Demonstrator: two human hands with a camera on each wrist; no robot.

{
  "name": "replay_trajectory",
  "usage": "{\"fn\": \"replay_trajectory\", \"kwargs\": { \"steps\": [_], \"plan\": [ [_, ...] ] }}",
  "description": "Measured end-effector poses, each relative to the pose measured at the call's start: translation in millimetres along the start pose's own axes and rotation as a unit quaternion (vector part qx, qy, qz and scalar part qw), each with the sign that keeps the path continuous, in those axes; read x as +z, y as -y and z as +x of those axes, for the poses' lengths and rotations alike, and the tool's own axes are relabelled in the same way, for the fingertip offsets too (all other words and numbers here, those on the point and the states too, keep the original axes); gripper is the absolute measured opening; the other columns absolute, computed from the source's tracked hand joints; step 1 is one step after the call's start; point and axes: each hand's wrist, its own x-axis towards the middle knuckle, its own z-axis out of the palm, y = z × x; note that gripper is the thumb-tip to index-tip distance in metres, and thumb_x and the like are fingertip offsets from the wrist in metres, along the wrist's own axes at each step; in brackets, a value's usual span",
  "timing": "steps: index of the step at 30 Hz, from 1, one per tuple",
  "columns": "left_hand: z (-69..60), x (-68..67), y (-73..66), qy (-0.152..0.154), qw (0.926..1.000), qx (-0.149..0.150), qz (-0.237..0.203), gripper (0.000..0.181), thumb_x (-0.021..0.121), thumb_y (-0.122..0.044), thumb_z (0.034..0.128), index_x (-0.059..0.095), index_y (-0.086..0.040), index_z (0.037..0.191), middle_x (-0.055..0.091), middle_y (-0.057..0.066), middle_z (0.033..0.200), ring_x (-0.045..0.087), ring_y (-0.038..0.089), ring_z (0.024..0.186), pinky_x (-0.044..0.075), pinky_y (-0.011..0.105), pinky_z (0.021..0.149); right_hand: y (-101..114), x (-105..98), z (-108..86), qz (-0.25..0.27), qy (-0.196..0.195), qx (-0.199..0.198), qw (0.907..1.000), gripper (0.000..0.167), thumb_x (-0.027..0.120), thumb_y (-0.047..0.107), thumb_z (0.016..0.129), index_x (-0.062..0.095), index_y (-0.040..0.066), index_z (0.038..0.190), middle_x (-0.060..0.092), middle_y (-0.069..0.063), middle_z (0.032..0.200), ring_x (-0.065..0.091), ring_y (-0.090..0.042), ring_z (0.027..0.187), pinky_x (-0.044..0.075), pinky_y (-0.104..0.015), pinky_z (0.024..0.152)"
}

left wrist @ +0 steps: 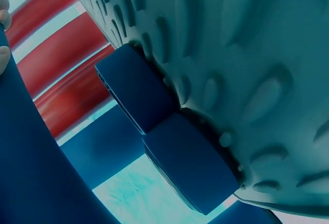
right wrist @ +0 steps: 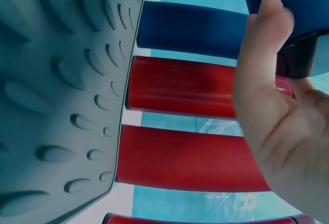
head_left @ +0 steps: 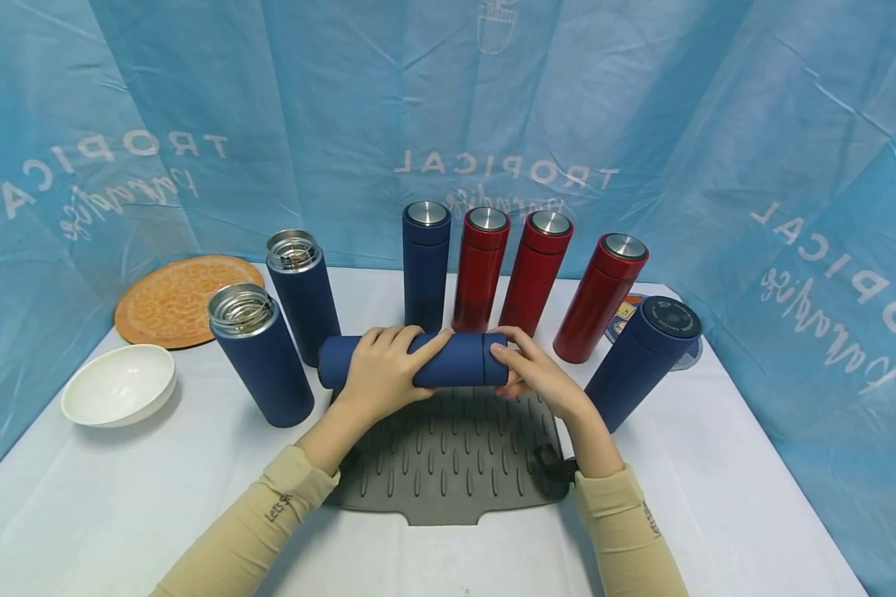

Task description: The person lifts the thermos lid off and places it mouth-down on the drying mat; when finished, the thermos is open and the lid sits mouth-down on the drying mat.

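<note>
A blue thermos bottle (head_left: 459, 361) lies level above the grey ridged mat (head_left: 448, 464). My left hand (head_left: 388, 365) grips its body from above, fingers wrapped over it. At the other end, my right hand (head_left: 538, 369) holds the blue lid (head_left: 495, 348), thumb pressed near the seam; the right wrist view shows that thumb (right wrist: 270, 23) on the blue surface. Two loose blue caps (left wrist: 136, 88) sit side by side at the mat's edge in the left wrist view. Lidless blue thermoses, a rear one (head_left: 306, 298) and a front one (head_left: 265, 365), stand left with bare steel mouths.
At the back stand a blue thermos (head_left: 426, 274) and three red ones (head_left: 481, 278) with silver tops. Another blue thermos (head_left: 638, 365) with a printed dark top stands right, before a partly hidden patterned round mat (head_left: 690, 356). Left are a white bowl (head_left: 119, 385) and an orange round board (head_left: 182, 303).
</note>
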Motion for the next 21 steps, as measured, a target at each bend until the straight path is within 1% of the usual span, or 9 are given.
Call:
{"fn": "replay_trajectory", "kwargs": {
  "steps": [3,5,10,13,17,21],
  "plan": [
    [-0.3,-0.9,0.5,0.002,1.0,0.003,0.0,0.087,0.085,-0.05,0.0512,0.053,-0.025,0.128,0.064,0.011,0.102,0.063,0.029,0.085,0.05,0.043,0.077,-2,-1,0.6,0.028,0.014,-0.001,0.9995,0.049,0.044,0.032,0.095,0.031,0.01,0.137,0.045,-0.024,0.12,0.064,-0.029,0.074,0.054,-0.03,0.065],
    [-0.6,-1.1,0.7,0.005,1.0,0.004,0.001,0.087,0.085,-0.05,0.0513,0.053,-0.025,0.128,0.064,0.011,0.101,0.063,0.029,0.085,0.05,0.043,0.077,-3,-1,1.0,0.044,0.019,-0.002,0.9989,0.05,0.044,0.03,0.094,0.03,0.01,0.138,0.04,-0.023,0.125,0.063,-0.03,0.078,0.053,-0.029,0.066],
    [-1.6,-0.8,0.4,0.006,1.0,0.005,0.0,0.087,0.085,-0.051,0.0516,0.053,-0.025,0.128,0.065,0.011,0.099,0.064,0.029,0.082,0.051,0.041,0.075,-7,0,2.7,0.068,0.015,-0.022,0.9973,0.047,0.045,0.024,0.093,0.032,0.009,0.136,0.031,-0.017,0.13,0.055,-0.026,0.087,0.049,-0.029,0.069],
    [-2.2,-0.4,0.0,0.002,1.0,0.005,0.0,0.087,0.085,-0.051,0.0508,0.054,-0.025,0.127,0.066,0.011,0.098,0.064,0.029,0.081,0.052,0.041,0.074,-9,1,3.6,0.069,0.008,-0.044,0.9967,0.044,0.045,0.021,0.092,0.035,0.009,0.133,0.031,-0.016,0.129,0.053,-0.025,0.086,0.049,-0.031,0.068],
    [-2.4,-0.5,0.4,-0.001,1.0,0.005,0.0,0.087,0.086,-0.05,0.0499,0.054,-0.024,0.127,0.066,0.011,0.098,0.064,0.029,0.081,0.052,0.041,0.075,-12,2,5.1,0.054,-0.003,-0.075,0.9957,0.042,0.046,0.018,0.091,0.037,0.008,0.131,0.036,-0.017,0.126,0.053,-0.025,0.085,0.048,-0.033,0.065],
    [-1.8,-2.3,1.8,-0.006,1.0,0.006,0.003,0.087,0.086,-0.05,0.0495,0.055,-0.025,0.127,0.065,0.011,0.099,0.064,0.029,0.082,0.052,0.041,0.076,-14,3,6.3,0.038,-0.012,-0.107,0.9935,0.041,0.046,0.015,0.09,0.039,0.009,0.13,0.04,-0.015,0.125,0.051,-0.027,0.096,0.047,-0.032,0.062]
  ]
}}
